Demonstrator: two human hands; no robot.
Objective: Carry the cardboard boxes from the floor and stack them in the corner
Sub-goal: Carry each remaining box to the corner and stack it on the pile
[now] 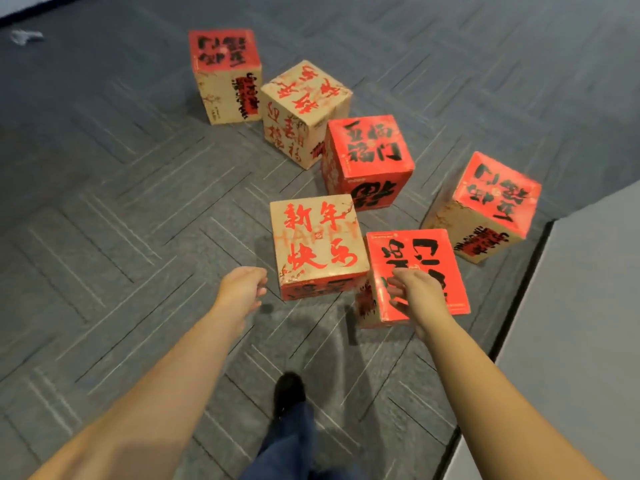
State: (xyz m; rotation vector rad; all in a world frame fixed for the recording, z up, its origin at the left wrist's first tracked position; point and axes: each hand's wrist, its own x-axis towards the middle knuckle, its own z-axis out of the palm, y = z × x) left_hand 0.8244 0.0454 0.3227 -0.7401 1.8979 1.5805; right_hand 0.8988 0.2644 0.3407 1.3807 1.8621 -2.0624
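- Six cardboard boxes (319,245) are scattered on the carpet (104,220); none is held.
- Left hand (242,289) and right hand (417,294) are extended, fingers loosely curled, empty.
- Risk: an uneven two-hand grip may let the box slip.

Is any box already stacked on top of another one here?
No. All six boxes sit separately on the carpet, none resting on another.
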